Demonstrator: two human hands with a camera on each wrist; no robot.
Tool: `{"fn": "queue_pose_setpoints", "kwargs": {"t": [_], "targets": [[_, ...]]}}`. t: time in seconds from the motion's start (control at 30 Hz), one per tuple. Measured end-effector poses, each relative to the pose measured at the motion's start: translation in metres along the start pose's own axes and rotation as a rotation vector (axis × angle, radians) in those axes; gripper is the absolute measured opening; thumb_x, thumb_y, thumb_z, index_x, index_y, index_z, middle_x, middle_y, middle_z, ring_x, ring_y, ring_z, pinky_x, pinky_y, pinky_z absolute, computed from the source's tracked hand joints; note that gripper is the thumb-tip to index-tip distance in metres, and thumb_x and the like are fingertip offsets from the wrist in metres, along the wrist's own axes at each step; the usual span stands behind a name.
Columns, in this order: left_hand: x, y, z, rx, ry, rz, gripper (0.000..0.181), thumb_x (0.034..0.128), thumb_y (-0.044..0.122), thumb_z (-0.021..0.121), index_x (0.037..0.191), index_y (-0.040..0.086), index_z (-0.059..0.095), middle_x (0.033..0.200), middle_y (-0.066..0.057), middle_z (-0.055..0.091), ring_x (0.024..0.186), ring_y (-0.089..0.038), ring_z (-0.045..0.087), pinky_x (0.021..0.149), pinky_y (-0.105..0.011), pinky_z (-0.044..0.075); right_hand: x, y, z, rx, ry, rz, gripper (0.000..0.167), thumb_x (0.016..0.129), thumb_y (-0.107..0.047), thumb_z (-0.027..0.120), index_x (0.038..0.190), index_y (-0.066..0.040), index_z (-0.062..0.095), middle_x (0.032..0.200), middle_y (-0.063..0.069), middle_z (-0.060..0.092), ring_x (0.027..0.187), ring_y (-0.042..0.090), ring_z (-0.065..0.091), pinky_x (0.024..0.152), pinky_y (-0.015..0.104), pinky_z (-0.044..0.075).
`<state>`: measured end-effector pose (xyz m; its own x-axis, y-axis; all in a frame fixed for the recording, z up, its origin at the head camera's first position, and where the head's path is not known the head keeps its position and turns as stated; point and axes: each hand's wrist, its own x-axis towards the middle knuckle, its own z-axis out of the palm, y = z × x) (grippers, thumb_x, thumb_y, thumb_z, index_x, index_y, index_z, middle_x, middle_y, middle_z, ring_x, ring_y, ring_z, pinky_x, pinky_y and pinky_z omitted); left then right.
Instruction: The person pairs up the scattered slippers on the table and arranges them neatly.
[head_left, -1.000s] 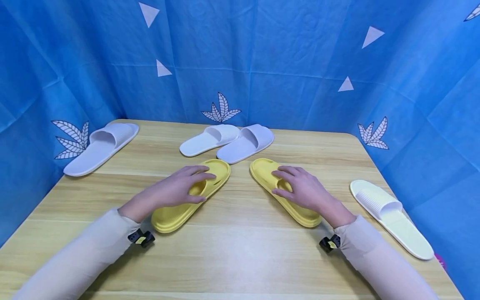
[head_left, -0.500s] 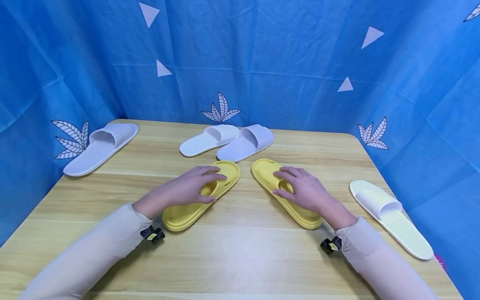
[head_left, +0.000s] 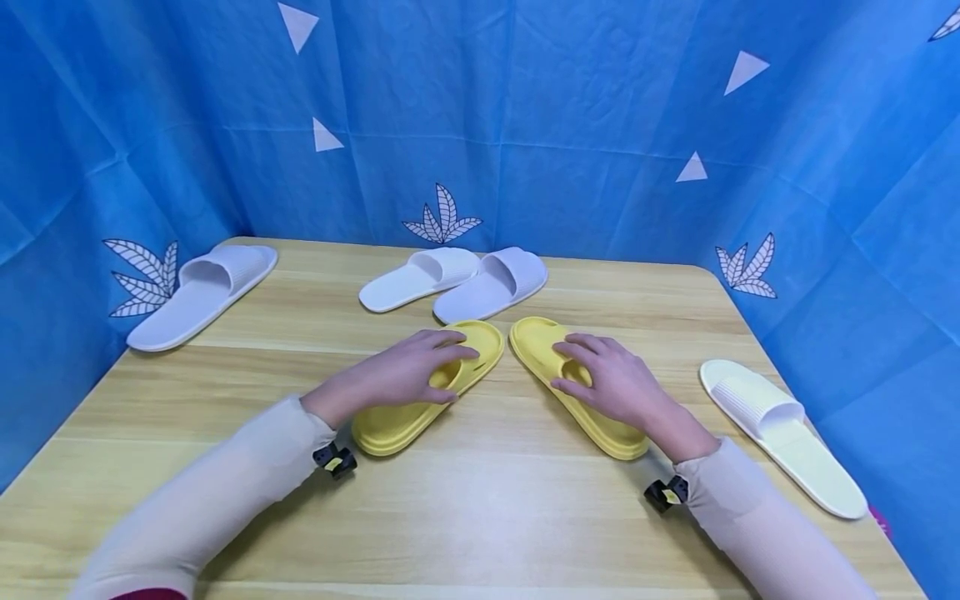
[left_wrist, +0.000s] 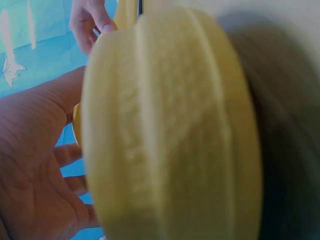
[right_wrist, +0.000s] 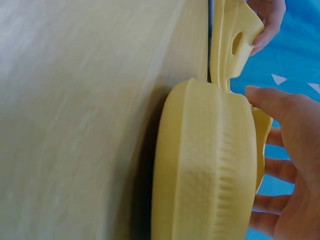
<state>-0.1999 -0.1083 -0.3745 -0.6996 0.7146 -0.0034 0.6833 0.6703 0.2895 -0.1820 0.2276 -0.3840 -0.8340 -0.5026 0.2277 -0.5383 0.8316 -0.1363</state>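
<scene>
In the head view, two yellow slippers lie mid-table with their toes angled toward each other, a small gap between them. My left hand (head_left: 401, 371) grips the left yellow slipper (head_left: 393, 427) across its upper, thumb on the near side and fingers over the strap. Its heel (left_wrist: 172, 130) fills the left wrist view. Over the right yellow slipper (head_left: 534, 335), my right hand (head_left: 618, 382) holds the upper in a similar way. In the right wrist view the thumb sits by that slipper's edge (right_wrist: 210, 165), and the fingers reach behind it.
Behind them, a white slipper (head_left: 393, 290) and a pale lilac slipper (head_left: 468, 302) touch. Another pale lilac slipper (head_left: 183, 310) lies at the far left, a cream slipper (head_left: 806, 458) at the right edge. Blue curtains (head_left: 585, 100) enclose the wooden table (head_left: 480, 533).
My left hand has slid the left yellow slipper to the right, narrowing the gap between the pair. The right hand and its slipper have shifted slightly right. The other slippers stay put.
</scene>
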Motion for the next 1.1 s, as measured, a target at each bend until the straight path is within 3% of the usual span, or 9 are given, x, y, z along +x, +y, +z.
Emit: {"fn": "queue_pose_setpoints", "kwargs": {"t": [0.37, 0.57, 0.87, 1.1], "targets": [[0.022, 0.016, 0.003, 0.047, -0.009, 0.013, 0.066, 0.0877, 0.038, 0.073, 0.146, 0.022, 0.047, 0.152, -0.014, 0.036, 0.139, -0.036, 0.033, 0.113, -0.049, 0.029, -0.003, 0.004, -0.002, -0.014, 0.028, 0.036, 0.059, 0.089, -0.052, 0.066, 0.134, -0.014, 0.060, 0.138, 0.013, 0.055, 0.119, 0.042, 0.053, 0.085, 0.061, 0.050], [0.032, 0.024, 0.005, 0.055, -0.004, 0.008, 0.066, 0.0880, 0.038, 0.073, 0.146, 0.022, 0.047, 0.152, -0.015, 0.037, 0.139, -0.036, 0.033, 0.116, -0.048, 0.023, -0.004, 0.007, -0.001, -0.020, 0.028, 0.079, 0.057, 0.090, -0.050, 0.066, 0.135, -0.015, 0.059, 0.138, 0.013, 0.054, 0.118, 0.044, 0.053, 0.083, 0.063, 0.050], [0.048, 0.034, 0.008, 0.058, 0.006, -0.068, 0.068, 0.0876, 0.042, 0.073, 0.147, 0.026, 0.045, 0.152, -0.012, 0.037, 0.136, -0.038, 0.036, 0.112, -0.050, 0.031, -0.005, 0.011, -0.003, -0.027, 0.015, 0.123, 0.058, 0.090, -0.050, 0.065, 0.136, -0.015, 0.058, 0.137, 0.014, 0.054, 0.118, 0.044, 0.053, 0.083, 0.063, 0.049], [0.063, 0.040, 0.011, 0.060, 0.024, -0.041, 0.067, 0.0877, 0.041, 0.072, 0.146, 0.021, 0.046, 0.149, -0.015, 0.041, 0.135, -0.036, 0.039, 0.115, -0.047, 0.025, -0.005, 0.016, -0.005, -0.031, 0.008, 0.150, 0.058, 0.091, -0.048, 0.065, 0.135, -0.012, 0.058, 0.137, 0.016, 0.054, 0.118, 0.045, 0.052, 0.087, 0.063, 0.048]]}}
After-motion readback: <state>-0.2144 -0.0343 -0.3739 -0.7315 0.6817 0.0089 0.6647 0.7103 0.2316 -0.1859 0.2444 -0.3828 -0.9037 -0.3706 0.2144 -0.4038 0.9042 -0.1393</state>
